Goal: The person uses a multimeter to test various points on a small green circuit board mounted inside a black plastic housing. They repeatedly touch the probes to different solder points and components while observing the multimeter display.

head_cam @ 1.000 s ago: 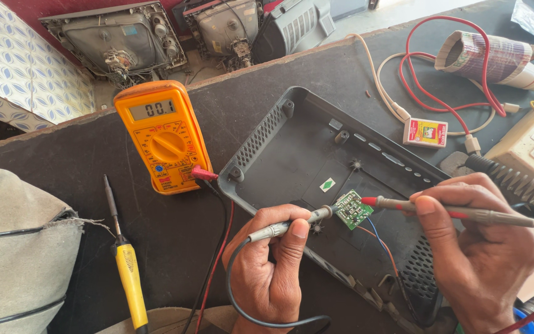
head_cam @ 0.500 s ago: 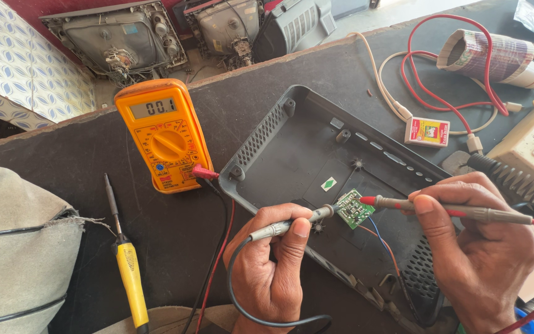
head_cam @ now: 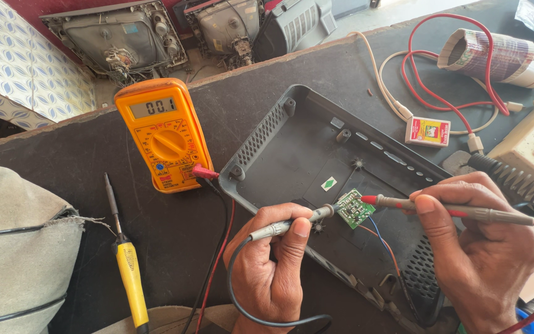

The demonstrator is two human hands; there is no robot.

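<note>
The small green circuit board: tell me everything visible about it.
The small green circuit board is a roughly square piece with tiny components on its upper face, too small to identify. It lies tilted inside the dark plastic casing, near the middle. Thin blue and orange wires trail from its lower edge. The black probe in the left hand meets its left edge; the red probe in the right hand meets its right edge.

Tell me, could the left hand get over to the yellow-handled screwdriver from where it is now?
Probably yes: the left hand holds a probe, but only bare dark tabletop and meter leads separate it from the screwdriver.
</note>
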